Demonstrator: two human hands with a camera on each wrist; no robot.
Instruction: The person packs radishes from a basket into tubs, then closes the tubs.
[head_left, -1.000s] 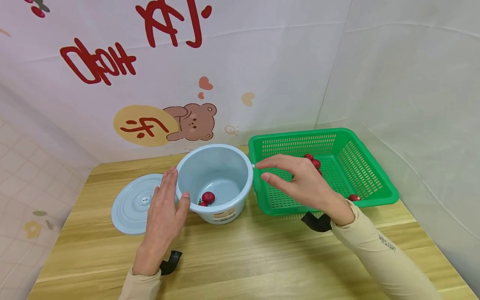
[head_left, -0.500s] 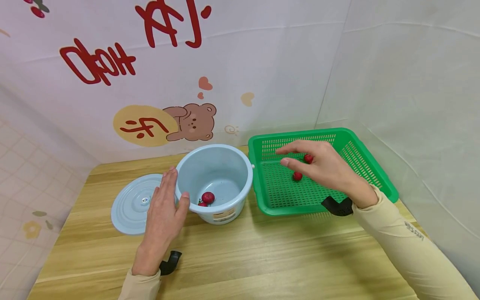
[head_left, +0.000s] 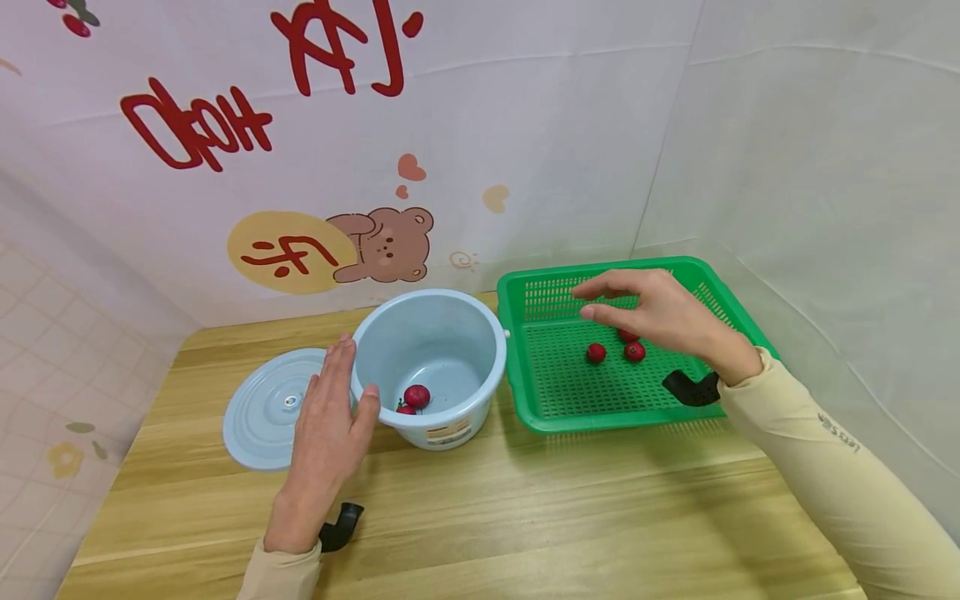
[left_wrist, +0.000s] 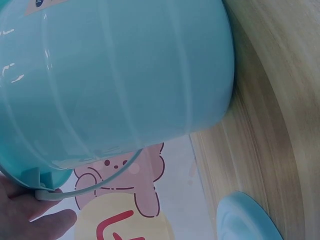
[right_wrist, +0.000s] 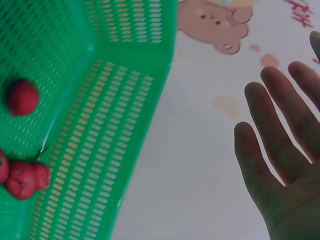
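My left hand [head_left: 330,425] rests against the left rim of the light blue bucket [head_left: 435,319], fingers straight. In the left wrist view its fingers lie beside the rim where the thin handle [left_wrist: 95,189] joins. At the bucket's bottom sit two round red radishes [head_left: 417,396], one partly hidden by the rim. My right hand [head_left: 660,312] hovers over the green basket [head_left: 555,421] with fingers stretched and nothing in them. Below it in the basket lie several radishes [head_left: 596,353], some covered by the hand. The right wrist view shows a lone radish [right_wrist: 23,97] and a cluster.
A light blue lid [head_left: 262,417] lies on the wooden table [head_left: 487,517], left of the bucket and partly behind my left hand. The basket stands right beside the bucket. A printed white cloth [head_left: 555,133] hangs close behind them.
My right hand has moved right and slightly away from me, from beside the bucket's rim to over the basket, uncovering radishes there. The left hand and bucket have stayed put.
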